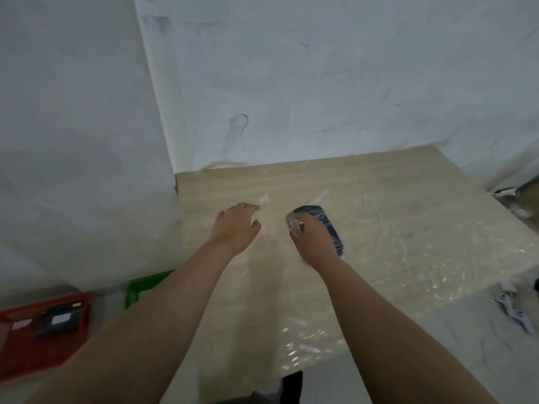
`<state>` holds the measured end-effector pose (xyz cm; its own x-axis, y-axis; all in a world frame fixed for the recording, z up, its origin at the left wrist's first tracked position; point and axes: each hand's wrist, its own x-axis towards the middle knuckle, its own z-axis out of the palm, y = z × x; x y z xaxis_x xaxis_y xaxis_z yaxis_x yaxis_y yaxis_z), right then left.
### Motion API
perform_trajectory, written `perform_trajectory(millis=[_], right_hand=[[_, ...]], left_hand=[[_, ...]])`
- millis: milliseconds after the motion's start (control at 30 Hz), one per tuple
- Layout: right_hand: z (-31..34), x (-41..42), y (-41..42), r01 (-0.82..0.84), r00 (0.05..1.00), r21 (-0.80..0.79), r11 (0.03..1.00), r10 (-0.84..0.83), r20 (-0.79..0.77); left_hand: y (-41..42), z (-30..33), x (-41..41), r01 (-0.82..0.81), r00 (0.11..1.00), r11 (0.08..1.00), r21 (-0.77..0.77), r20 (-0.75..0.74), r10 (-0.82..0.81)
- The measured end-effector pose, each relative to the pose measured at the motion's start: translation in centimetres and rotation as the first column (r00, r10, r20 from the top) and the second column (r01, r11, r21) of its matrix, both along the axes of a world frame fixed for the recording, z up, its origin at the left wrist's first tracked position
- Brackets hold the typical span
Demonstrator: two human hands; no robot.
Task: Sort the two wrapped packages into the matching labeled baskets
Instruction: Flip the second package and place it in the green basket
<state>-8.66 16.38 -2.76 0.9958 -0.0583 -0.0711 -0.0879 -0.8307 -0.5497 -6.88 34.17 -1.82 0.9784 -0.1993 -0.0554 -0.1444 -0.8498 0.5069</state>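
Observation:
A dark, flat package wrapped in clear film (319, 218) lies on the wooden table (393, 217), and my right hand (313, 243) is closed on its near end. To its left my left hand (236, 225) hovers over the tabletop with fingers spread and nothing in it. On the floor at the lower left stands a red basket (17, 357); it holds a dark package with a white label (57, 320). A green basket (143, 284) stands just to the right of the red one, partly hidden behind my left forearm.
White walls meet in a corner at the table's far left. Loose clear film (315, 339) covers the table's near and right parts. Small white and dark objects (513, 307) lie on the floor at the right. A dark object (291, 386) sits at the bottom edge.

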Motion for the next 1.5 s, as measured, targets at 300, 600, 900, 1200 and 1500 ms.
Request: perform_trajectory(millis=[300, 600, 900, 1200, 1500], right_hand=[[-5.9, 4.6, -14.6, 0.093, 0.986, 0.039, 0.995, -0.087, -0.146], [-10.7, 4.7, -17.1, -0.125, 0.967, -0.078, 0.989, 0.104, -0.231], [-11.2, 5.3, -16.4, -0.174, 0.961, -0.017, 0.985, 0.166, -0.223], [-7.1, 4.9, -10.8, -0.246, 0.969, 0.118, 0.962, 0.245, 0.025], [-7.1, -1.0, -1.5, -0.446, 0.874, -0.126, 0.886, 0.461, 0.150]], left_hand=[[-14.6, -4.6, 6.3, 0.017, 0.992, 0.999, 0.043, -0.128, -0.011], [-22.2, -9.4, 11.4, 0.100, 0.967, 0.967, 0.234, -0.250, -0.040], [-22.2, -10.2, 13.2, -0.082, 0.967, 0.965, 0.249, -0.214, 0.137], [-12.7, -8.0, 10.9, -0.365, 0.931, 0.836, -0.409, -0.180, 0.319], [-3.7, -7.2, 5.2, -0.468, 0.874, 0.764, -0.444, -0.361, 0.325]])
